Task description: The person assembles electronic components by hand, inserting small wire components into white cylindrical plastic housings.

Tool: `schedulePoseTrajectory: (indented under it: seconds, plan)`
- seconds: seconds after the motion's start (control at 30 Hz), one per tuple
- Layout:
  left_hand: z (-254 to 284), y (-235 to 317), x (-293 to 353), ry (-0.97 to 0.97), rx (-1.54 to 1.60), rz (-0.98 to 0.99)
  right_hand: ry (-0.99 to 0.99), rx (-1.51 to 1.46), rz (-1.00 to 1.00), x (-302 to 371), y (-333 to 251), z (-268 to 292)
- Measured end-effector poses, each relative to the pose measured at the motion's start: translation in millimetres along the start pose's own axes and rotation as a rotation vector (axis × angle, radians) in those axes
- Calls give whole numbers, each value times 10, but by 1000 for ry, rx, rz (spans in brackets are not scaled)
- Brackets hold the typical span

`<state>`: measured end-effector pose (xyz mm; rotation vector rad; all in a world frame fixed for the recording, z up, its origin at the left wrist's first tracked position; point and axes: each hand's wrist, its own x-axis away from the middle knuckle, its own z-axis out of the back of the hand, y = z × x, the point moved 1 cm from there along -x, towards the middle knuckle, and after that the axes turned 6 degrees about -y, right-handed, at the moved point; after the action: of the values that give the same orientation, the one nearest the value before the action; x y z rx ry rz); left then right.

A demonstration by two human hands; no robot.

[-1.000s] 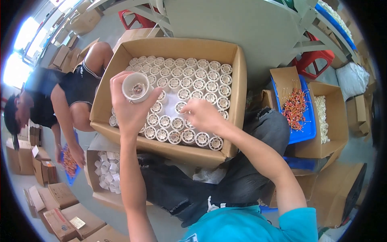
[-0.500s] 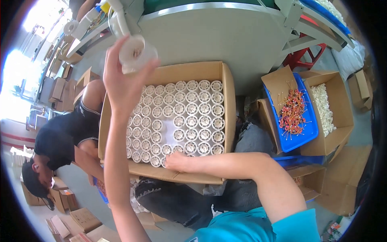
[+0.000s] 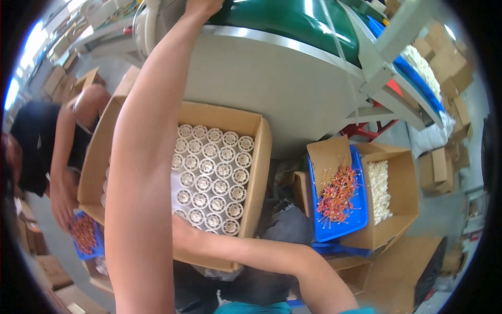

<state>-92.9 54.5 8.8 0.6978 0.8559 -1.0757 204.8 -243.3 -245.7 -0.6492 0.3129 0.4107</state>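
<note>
My left arm stretches up across the cardboard box (image 3: 265, 152) to the green conveyor belt (image 3: 282, 18). Only part of my left hand (image 3: 205, 6) shows at the top edge, its fingers cut off, so what it holds is not visible. My right hand (image 3: 184, 233) is inside the box near its front side. Its fingers are hidden behind my left forearm. Rows of round white plastic parts (image 3: 210, 150) with ring-shaped tops stand upright in the box. A gap among them shows beside my forearm.
To the right, a blue tray (image 3: 342, 230) holds red parts with wire leads (image 3: 340, 193), beside a carton of small white pieces (image 3: 379, 191). A grey metal frame leg (image 3: 384, 68) rises behind. At left, a crouching person (image 3: 63, 152) reaches toward another blue tray (image 3: 86, 253).
My left hand has moved up to the belt; the translucent white cup-like part it held is out of sight. The view has shifted, and my left forearm now covers my right fingers.
</note>
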Motion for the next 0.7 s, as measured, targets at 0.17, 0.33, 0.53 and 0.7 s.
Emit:
schedulePoseTrajectory:
  seconds: [0.17, 0.33, 0.53, 0.7]
  plan:
    - [379, 505, 248, 35, 501, -54, -308, -59, -178, -46, 130, 1058]
    - [1305, 830, 1798, 128, 248, -179, 100, -124, -203, -29, 526, 1965]
    - [1582, 466, 3900, -857, 304, 522, 778, -671, -455, -129, 413, 2188]
    - [1444, 404, 4354, -1072, 277, 449, 775, -865, -443, -246, 393, 2037]
